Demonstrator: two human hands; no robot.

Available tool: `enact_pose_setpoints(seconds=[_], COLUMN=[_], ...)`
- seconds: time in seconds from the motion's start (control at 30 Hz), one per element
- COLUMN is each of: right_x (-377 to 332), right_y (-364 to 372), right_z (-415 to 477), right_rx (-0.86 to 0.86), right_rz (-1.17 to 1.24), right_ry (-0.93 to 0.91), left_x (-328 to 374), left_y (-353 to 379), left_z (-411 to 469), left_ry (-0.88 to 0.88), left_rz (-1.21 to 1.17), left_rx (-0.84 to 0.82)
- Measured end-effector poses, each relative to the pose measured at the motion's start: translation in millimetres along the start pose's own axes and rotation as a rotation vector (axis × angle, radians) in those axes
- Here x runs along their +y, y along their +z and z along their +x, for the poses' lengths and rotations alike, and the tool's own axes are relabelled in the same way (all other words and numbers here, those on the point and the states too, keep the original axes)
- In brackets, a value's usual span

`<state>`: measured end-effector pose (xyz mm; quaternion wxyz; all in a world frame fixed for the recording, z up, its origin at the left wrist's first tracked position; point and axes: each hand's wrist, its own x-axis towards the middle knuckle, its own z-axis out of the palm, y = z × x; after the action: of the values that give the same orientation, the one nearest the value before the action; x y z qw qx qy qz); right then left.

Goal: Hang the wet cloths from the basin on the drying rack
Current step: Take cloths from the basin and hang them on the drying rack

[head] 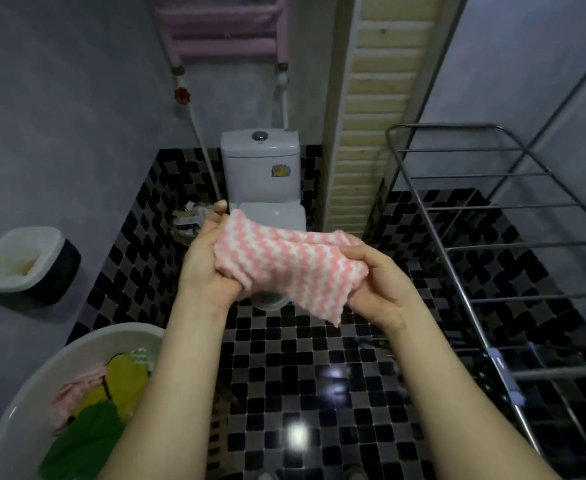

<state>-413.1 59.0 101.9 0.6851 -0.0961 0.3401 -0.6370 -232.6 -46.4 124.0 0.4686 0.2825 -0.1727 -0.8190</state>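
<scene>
Both hands hold a pink and white striped cloth [284, 261] up in front of me, over the tiled floor. My left hand [208, 268] grips its left end and my right hand [374, 285] pinches its right side, with a corner hanging down between them. The white basin [17, 407] sits at the lower left and holds green, yellow and pink cloths [94, 407]. The metal drying rack [492, 244] stands at the right with its rails bare.
A white toilet [262, 174] stands straight ahead against the wall. A bin with a white liner [24, 261] sits on the left. A slatted wooden panel [378, 109] rises beside the toilet. A pink wall rack [225, 29] hangs above. The floor is glossy black mosaic tile.
</scene>
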Motion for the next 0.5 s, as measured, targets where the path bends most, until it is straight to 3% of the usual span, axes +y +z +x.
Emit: enact_pose_setpoints(seconds=[0.1, 0.2, 0.3, 0.37, 0.43, 0.5], right_x=[-21.7, -52.7, -92.0, -114.5, -136.3, -145.3], right_y=[-27.0, -46.5, -52.4, -51.4, -59.6, -70.4], right_z=[-10.4, -30.3, -64.9, -87.4, -106.5, -109.9], right_rx=[0.147, 0.177, 0.072, -0.007, 0.118, 0.394], right_rz=[0.049, -0.141, -0.384, -0.674, -1.059, -1.306], right_ry=[-0.107, -0.242, -0.356, -0.348, -0.319, -0.387], left_x=[-12.0, -32.1, -78.7, -109.6, -141.9, -162.3], left_y=[36.7, 70.3, 113.1, 138.2, 166.9, 184.4], left_z=[-7.5, -15.5, -15.4, -11.7, -7.4, -3.5], left_ry=[0.046, 0.039, 0.013, 0.171, 0.346, 0.471], left_rz=[-0.07, 0.072, 0.498, 0.925, 1.232, 1.43], left_rx=[-0.155, -0.365, -0.599, -0.584, -0.559, -0.607])
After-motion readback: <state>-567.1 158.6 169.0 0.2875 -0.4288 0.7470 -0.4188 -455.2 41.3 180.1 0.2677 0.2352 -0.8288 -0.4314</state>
